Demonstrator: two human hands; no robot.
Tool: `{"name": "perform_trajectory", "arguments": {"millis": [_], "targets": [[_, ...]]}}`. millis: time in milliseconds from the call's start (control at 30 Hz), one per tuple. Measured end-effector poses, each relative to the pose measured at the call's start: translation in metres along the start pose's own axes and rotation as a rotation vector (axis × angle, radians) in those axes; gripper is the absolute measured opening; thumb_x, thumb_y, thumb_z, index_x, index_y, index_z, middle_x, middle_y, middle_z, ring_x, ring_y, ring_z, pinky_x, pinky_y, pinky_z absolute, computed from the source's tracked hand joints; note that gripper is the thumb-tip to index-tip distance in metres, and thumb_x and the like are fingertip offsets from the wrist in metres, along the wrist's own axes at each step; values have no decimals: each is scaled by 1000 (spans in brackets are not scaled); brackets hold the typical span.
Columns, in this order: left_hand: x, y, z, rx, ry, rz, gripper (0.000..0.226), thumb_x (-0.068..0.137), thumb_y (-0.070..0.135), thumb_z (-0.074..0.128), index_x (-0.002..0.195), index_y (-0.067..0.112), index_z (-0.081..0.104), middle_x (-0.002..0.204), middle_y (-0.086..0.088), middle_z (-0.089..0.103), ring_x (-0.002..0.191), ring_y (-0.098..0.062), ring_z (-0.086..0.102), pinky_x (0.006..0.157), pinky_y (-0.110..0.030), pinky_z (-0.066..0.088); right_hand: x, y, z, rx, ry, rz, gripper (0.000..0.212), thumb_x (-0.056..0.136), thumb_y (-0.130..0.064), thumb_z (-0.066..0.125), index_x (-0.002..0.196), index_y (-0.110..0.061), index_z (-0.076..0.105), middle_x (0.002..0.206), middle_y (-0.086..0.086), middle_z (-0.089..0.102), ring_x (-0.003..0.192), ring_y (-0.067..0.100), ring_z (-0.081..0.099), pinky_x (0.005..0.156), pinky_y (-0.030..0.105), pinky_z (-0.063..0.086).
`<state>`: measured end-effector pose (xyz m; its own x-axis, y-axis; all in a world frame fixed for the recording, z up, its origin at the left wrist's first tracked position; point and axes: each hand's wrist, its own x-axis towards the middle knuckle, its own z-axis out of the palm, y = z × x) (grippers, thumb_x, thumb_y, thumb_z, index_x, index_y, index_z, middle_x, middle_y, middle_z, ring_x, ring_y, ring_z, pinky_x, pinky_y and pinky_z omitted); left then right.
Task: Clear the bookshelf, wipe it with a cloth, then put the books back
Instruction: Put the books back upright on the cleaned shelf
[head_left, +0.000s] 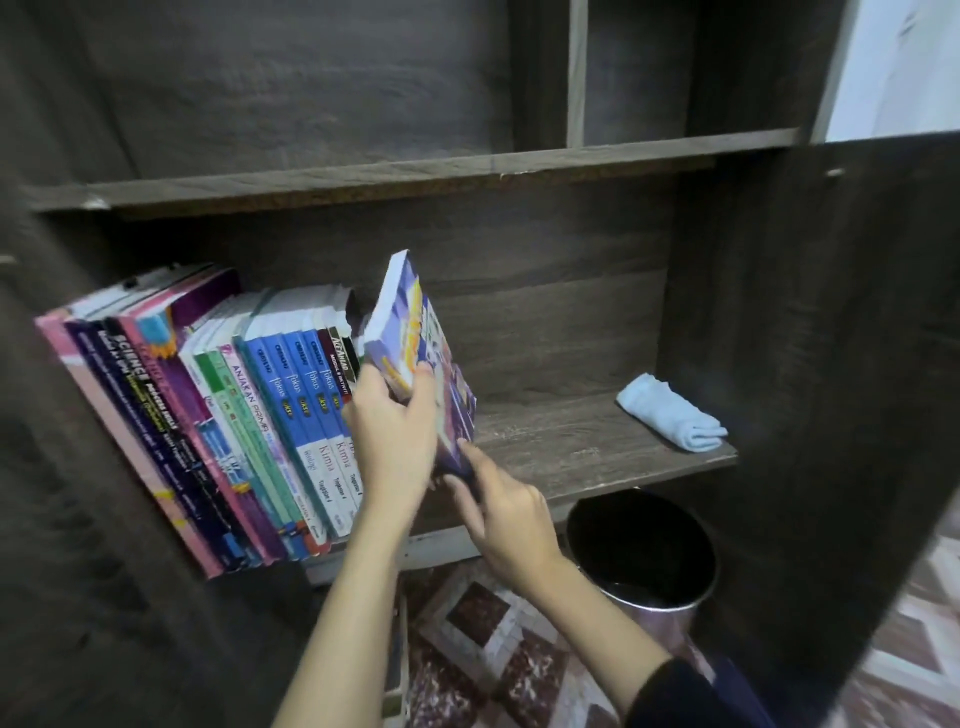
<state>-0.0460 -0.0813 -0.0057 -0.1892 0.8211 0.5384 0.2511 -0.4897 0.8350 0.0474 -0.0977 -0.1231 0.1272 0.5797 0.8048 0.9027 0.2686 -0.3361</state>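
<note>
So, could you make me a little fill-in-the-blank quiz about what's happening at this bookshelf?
The folded cloth lies at the ____ end of the shelf.
That cloth is light ____ in colour.
The left hand and the right hand both hold the same tilted purple ____, next to the row of books.
Missing words: right; blue; book.

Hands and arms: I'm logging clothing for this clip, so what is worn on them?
The left hand and right hand are bare: no gloves, rings or watch show. The left forearm is uncovered; the right arm has a dark sleeve.
</note>
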Motion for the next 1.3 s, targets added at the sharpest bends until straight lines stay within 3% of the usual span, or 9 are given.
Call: {"name": "perform_trajectory", "arguments": {"millis": [100, 200, 300, 367, 467, 533, 700, 1033, 1300], "targets": [[8, 8, -26, -7, 15, 27, 21, 86, 24, 63, 73, 15, 50, 72, 1, 57, 80, -26, 58, 73, -32, 48, 16, 0, -13, 156, -90, 76, 58, 99, -53, 23, 132, -15, 53, 114, 11, 69, 86, 29, 70, 66, 38, 58], [13, 20, -52, 10, 12, 56, 20, 81, 29, 61, 74, 14, 51, 77, -4, 62, 79, -28, 62, 74, -46, 53, 48, 2, -17, 104, -137, 135, 55, 97, -45, 28, 141, -15, 45, 132, 11, 59, 100, 37, 65, 81, 45, 54], [17, 32, -78, 64, 17, 120, 16, 85, 17, 63, 73, 16, 52, 74, 5, 61, 71, -15, 61, 68, -32, 52, 79, 5, -5, 26, -211, 156, 49, 100, -24, 39, 148, -20, 31, 143, 9, 48, 108, 38, 61, 87, 45, 50], [19, 39, -94, 98, 20, 147, 17, 85, 17, 64, 72, 19, 53, 73, 11, 60, 67, -6, 58, 67, -25, 49, 96, 7, 8, -2, -266, 175, 52, 100, -27, 38, 150, -25, 24, 148, 10, 41, 112, 40, 58, 91, 48, 49], [23, 40, -111, 120, 22, 157, 12, 84, 20, 64, 76, 16, 56, 78, 5, 65, 76, -17, 64, 74, -40, 54, 117, 6, 29, 12, -390, 176, 53, 101, -37, 34, 151, -34, 15, 152, 15, 33, 124, 41, 48, 99, 48, 44], [24, 40, -118, 128, 35, 168, 14, 84, 16, 64, 73, 19, 55, 78, 10, 65, 76, -13, 64, 75, -38, 54, 128, 5, 41, 25, -518, 180, 54, 101, -43, 33, 150, -40, 11, 154, 18, 26, 132, 42, 40, 102, 47, 39], [24, 36, -127, 140, 38, 152, 18, 86, 15, 63, 72, 21, 53, 74, 16, 62, 69, 2, 61, 64, -22, 49, 132, 6, 56, 46, -500, 187, 48, 100, -43, 36, 147, -37, 25, 148, 17, 38, 124, 40, 48, 100, 48, 43], [22, 27, -119, 115, -23, 92, 8, 86, 17, 63, 85, 10, 58, 79, 13, 65, 76, -5, 66, 74, -42, 57, 130, 9, 46, 13, -432, 153, 44, 100, -39, 43, 143, -32, 35, 133, 15, 55, 112, 39, 56, 90, 46, 48], [17, 29, -91, 120, -131, 102, 19, 85, 13, 63, 74, 23, 52, 74, 5, 66, 66, -15, 67, 64, -35, 57, 124, 19, 36, 68, -383, 176, 43, 99, -36, 46, 141, -29, 39, 131, 12, 57, 112, 37, 56, 85, 40, 45]]}}
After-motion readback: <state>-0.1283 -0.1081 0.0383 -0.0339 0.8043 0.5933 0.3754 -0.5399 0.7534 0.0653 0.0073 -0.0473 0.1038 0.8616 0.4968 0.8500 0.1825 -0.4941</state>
